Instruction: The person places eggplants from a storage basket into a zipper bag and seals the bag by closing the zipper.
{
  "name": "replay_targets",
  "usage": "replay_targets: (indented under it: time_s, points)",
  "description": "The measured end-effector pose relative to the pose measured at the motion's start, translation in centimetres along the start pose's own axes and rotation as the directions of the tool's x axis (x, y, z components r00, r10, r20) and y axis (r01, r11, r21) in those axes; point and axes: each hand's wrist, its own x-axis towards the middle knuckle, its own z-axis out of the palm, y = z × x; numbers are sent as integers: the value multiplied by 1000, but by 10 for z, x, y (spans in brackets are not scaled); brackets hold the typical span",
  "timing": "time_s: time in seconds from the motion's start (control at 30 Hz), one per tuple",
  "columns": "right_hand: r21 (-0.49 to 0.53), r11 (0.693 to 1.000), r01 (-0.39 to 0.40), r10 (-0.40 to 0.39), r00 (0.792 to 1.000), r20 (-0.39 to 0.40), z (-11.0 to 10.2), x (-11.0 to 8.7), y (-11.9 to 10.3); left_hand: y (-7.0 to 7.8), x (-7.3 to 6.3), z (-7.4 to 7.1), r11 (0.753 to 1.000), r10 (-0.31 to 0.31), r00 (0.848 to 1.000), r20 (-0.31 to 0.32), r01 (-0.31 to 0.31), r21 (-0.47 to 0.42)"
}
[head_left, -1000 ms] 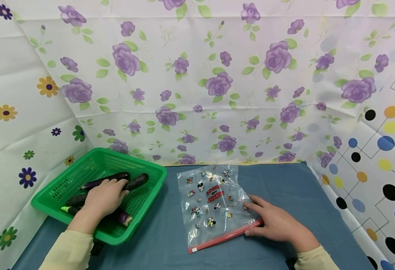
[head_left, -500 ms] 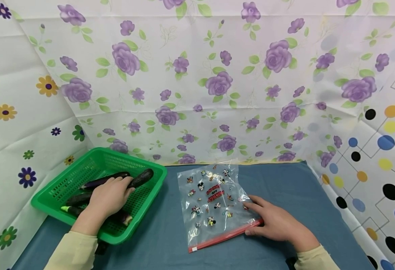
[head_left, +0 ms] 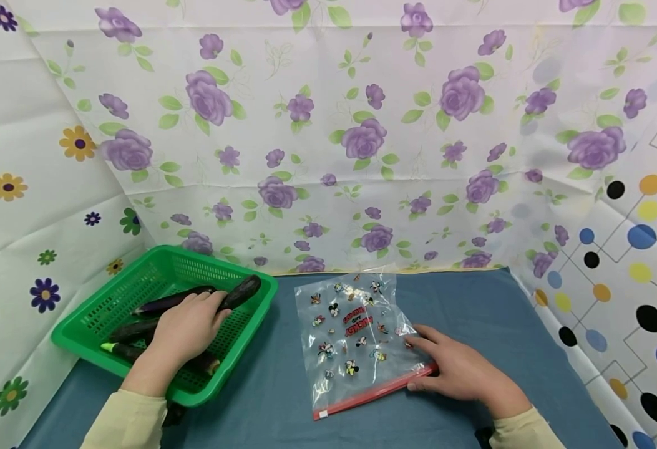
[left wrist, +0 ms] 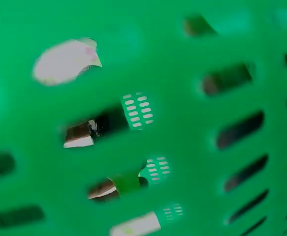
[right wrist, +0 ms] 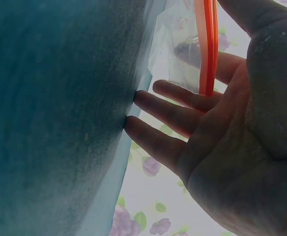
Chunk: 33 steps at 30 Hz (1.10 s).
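In the head view, my left hand (head_left: 190, 327) reaches into a green basket (head_left: 244, 355) and grips a long dark eggplant (head_left: 242, 292), whose rounded far end sticks out past the fingers toward the back right. My right hand (head_left: 460, 366) rests on the right end of a clear zip bag (head_left: 342, 349) printed with cartoon figures. Its fingers are spread and nearly straight, and the thumb lies by the bag's red zip strip (head_left: 373, 394). In the right wrist view, the red strip (right wrist: 208, 54) crosses in front of the fingers. Basket wall (left wrist: 173, 128) hides most of the left hand in the left wrist view.
Several other dark eggplants lie in the basket, among them one (head_left: 162, 302) along the back and one with a green tip (head_left: 116, 349). Blue cloth (head_left: 272, 386) covers the table. Flowered sheets (head_left: 317, 156) stand behind and at the sides.
My left hand has shifted a little to the right and up inside the basket, and the gripped eggplant has moved with it. The right hand and the bag stay put.
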Motion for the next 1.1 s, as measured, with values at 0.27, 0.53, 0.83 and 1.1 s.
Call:
replay_targets:
  time_s: [0.27, 0.53, 0.83, 1.1]
  points:
    - [1, 1000, -4, 4, 1000, -7, 0, 0, -2, 5, 0, -2, 1000, 5, 999, -32, -6, -10]
    - [-2, 1000, 3, -3, 1000, 5, -1, 0, 0, 8, 0, -5, 1000, -1, 1000, -29, 0, -22]
    - [-30, 999, 36, -36, 999, 10, -1, -1, -1, 12, 0, -7, 1000, 5, 999, -54, -6, -29]
    - [-53, 998, 29, -28, 1000, 10, -2, 0, -5, 17, 1, -7, 999, 22, 996, -82, -25, -37]
